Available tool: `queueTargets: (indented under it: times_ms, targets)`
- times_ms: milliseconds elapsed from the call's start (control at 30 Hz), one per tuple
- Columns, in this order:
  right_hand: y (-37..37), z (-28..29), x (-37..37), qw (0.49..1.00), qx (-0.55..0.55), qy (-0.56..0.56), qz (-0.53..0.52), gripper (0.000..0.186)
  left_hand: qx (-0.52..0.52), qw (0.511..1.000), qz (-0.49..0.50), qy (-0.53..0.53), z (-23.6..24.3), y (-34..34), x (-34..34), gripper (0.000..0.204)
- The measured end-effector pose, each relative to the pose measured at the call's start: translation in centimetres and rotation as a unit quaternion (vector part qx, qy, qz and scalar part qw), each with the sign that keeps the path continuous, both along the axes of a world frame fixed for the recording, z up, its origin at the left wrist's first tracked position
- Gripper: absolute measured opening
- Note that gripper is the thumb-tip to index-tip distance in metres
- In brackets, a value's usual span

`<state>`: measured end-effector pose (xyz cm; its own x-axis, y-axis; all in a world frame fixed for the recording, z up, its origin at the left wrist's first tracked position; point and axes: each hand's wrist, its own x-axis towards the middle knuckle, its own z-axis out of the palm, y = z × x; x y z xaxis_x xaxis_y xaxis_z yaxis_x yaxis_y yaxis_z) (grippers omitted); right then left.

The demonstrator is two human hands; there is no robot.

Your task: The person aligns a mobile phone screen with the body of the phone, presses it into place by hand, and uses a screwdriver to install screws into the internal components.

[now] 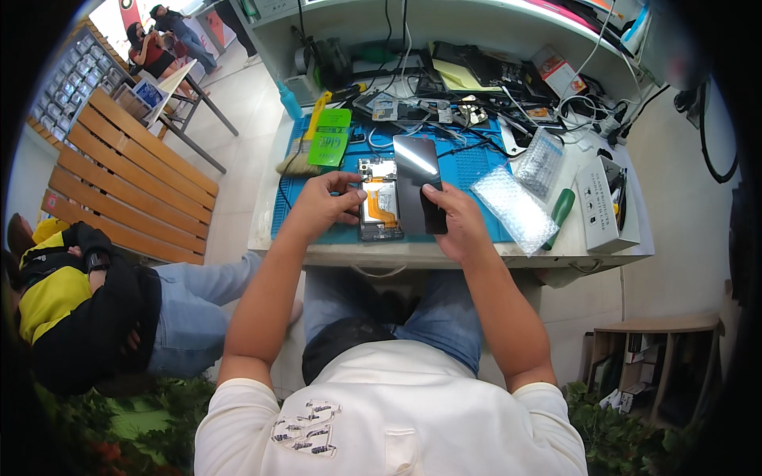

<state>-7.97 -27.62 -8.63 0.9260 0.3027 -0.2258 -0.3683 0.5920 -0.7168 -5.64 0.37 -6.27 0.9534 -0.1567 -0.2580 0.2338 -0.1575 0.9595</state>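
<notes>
My left hand (329, 202) is closed on the left edge of an opened phone body (379, 214), whose internals show a silver battery area and an orange flex cable. My right hand (452, 218) grips a dark, glossy phone screen (415, 163), thumb on its face, just right of the opened body. Both lie over a blue repair mat (480, 159). A green card (329, 136) and a brush (309, 135) sit behind my left hand. Right of my right hand are bubble-wrap pieces (514, 210), a green screwdriver (560, 213) and a white box (606, 202).
Cables and phone parts (432, 107) crowd the bench's back beneath a shelf (436, 28). A wooden slatted bench (135, 178) stands left. A person in yellow and black (95, 301) sits nearby; two people (159, 47) are farther back. A wooden cubby (647, 325) stands lower right.
</notes>
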Motion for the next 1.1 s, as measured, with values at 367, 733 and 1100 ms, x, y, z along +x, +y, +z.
queueTargets:
  times_ms: [367,733,1100]
  targets:
    - [1.8,-1.2,4.8,0.996,0.024,0.014,-0.084,0.023,-0.02,0.998,0.045,-0.037,-0.6,0.5,-1.0,0.062]
    - [1.9,-2.4,8.1,0.985,0.1,-0.036,-0.135,0.022,0.22,0.969,-0.025,-0.111,1.1,-0.9,-0.7,0.06]
    - [-0.3,-0.2,1.4,0.991,0.024,-0.054,-0.123,0.036,0.288,0.906,-0.187,-0.246,4.5,-0.3,5.1,0.077]
